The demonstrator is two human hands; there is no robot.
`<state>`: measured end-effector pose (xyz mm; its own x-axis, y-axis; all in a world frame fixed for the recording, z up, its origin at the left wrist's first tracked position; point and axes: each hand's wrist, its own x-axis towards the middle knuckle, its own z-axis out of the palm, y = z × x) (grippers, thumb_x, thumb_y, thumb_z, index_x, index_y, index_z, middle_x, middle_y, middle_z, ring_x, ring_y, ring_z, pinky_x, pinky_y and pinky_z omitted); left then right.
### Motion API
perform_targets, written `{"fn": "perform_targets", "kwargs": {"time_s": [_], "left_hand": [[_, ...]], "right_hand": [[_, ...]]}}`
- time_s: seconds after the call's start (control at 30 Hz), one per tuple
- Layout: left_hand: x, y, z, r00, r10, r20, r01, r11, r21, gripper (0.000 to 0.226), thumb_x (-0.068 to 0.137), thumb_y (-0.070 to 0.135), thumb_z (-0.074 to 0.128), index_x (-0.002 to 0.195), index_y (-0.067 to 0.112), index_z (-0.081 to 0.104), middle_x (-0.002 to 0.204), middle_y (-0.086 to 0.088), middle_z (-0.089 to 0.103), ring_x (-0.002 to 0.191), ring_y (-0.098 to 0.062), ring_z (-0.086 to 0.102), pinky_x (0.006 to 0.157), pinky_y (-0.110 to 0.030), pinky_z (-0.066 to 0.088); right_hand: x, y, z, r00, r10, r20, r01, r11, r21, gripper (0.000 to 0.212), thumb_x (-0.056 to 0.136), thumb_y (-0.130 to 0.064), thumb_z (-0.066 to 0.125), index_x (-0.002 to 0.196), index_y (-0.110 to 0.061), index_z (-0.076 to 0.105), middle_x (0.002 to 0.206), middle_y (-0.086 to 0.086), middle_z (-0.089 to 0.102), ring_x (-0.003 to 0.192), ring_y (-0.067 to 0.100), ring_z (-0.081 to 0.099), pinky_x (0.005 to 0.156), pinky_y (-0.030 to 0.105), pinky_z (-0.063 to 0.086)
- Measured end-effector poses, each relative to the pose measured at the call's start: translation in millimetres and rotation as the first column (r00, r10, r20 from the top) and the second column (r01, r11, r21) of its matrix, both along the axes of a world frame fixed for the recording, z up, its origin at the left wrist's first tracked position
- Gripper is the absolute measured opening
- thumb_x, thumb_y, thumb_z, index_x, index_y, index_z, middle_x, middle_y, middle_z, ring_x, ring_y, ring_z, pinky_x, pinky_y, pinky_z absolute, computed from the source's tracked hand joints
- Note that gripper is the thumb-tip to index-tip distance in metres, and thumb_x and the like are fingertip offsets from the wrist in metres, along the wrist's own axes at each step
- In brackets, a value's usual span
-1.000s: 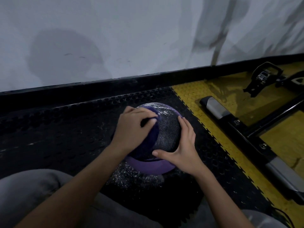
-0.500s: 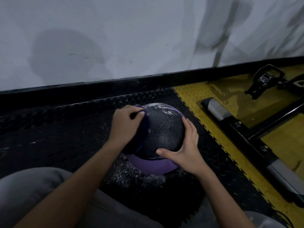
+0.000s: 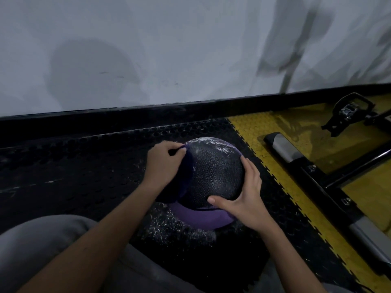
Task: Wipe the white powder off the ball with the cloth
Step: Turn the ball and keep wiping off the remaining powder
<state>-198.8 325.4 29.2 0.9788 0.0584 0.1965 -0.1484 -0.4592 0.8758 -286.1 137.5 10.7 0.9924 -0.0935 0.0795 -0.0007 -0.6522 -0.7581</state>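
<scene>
Ball (image 3: 215, 174), left hand (image 3: 161, 166) gripping cloth (image 3: 184, 182) (perhaps purple)

A: Backdrop?
B: Plain white wall (image 3: 169, 49) with soft shadows on it. Black skirting (image 3: 127, 115) along its base.
A: Floor?
B: Black studded mat (image 3: 63, 166) left and centre, yellow studded tiles (image 3: 264, 127) right, joined by a jigsaw seam.
A: Anything on it?
B: Black metal machine frame (image 3: 313, 174) with a grey end cap (image 3: 283, 146), on the yellow. Strapped pedal (image 3: 349, 112) near the wall. Light is dim.
</scene>
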Motion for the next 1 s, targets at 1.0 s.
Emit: {"fn": "perform_targets", "kwargs": {"time_s": [1.0], "left_hand": [[-3.5, 3.0, -18.0, 0.941, 0.067, -0.333, -0.168, 0.944, -0.286, 0.019, 0.090, 0.017, 0.060, 0.105, 0.011, 0.068, 0.106, -0.004, 0.066, 0.095, -0.015, 0.058, 0.080, -0.026, 0.046]], "right_hand": [[1.1, -12.5, -2.1, 1.000, -0.001, -0.003, 0.001, 0.999, 0.036, 0.127, 0.041, -0.079, 0.067, 0.144, -0.033, 0.010, 0.148, -0.011, 0.007, 0.136, 0.005, 0.006, 0.108, 0.033, 0.015]]}}
